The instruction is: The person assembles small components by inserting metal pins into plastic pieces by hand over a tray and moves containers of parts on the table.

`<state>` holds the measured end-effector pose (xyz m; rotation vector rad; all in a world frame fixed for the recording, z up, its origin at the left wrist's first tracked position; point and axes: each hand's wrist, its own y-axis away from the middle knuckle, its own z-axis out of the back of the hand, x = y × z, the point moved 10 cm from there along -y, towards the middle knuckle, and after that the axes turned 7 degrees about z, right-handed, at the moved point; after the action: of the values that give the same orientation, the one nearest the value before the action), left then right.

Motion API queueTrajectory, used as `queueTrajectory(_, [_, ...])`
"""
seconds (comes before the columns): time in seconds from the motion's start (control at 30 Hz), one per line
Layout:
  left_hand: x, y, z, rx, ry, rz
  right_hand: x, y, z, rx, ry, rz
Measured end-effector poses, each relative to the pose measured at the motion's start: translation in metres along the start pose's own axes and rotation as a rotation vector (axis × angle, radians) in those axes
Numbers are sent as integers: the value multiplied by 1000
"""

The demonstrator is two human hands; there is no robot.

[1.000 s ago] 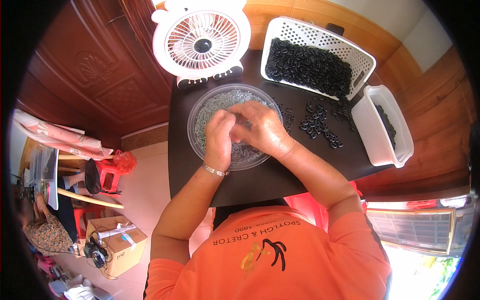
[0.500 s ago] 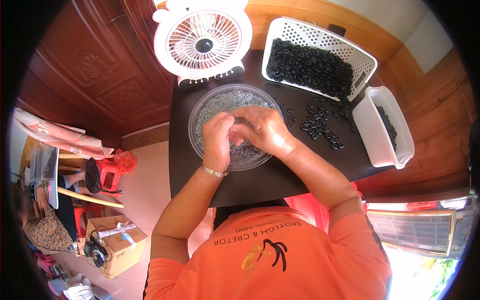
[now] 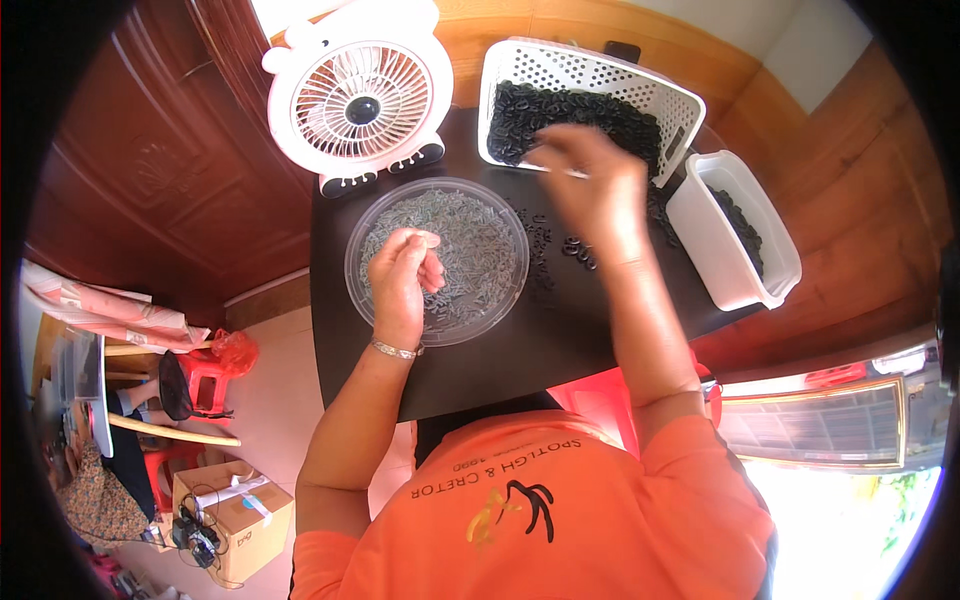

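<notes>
Head view. Left hand (image 3: 403,272) hovers over the round clear plastic dish of small grey pieces (image 3: 437,258), fingers (image 3: 420,240) pinched narrow on one piece. Right hand (image 3: 590,185), blurred, reaches above the white perforated basket of black rings (image 3: 590,110); its grip cannot be told. Best practice, judged: steady each pinch.

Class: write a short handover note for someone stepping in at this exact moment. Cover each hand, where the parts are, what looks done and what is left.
Left hand: over the clear round dish of small grey pieces, fingers pinched together.
Right hand: blurred, raised near the white basket of black rings, pinching something small and pale.
Loose black rings lie on the dark table.
Done: the white tub holds some black parts.
Left: dish and basket both look well filled.
</notes>
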<state>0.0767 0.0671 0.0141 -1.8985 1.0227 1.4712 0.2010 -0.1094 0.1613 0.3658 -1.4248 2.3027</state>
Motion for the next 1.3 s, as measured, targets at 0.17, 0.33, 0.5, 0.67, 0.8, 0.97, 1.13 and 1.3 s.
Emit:
queueTrajectory(0.17, [-6,1,-1,21,-9,-18,-94,-8,161,-340,589,-165])
queueTrajectory(0.33, [-16,8,-16,105,-74,-113,-112,5,190,-292,785,-175])
queueTrajectory(0.5, [-12,4,-14,116,-102,-105,-126,28,67,190,319,-284])
queueTrajectory(0.67, [-11,1,-12,100,-139,-94,-167,46,3,461,364,-277])
queueTrajectory(0.8, [-8,0,-11,89,-176,-70,-199,52,-21,558,355,-304])
queueTrajectory(0.97, [-7,1,-10,81,-198,-58,-200,57,-33,628,321,-291])
queueTrajectory(1.13, [-7,-1,-11,78,-213,-50,-202,61,-39,780,465,-302])
queueTrajectory(1.3, [-8,0,-9,93,-198,-56,-186,66,-41,813,426,-386])
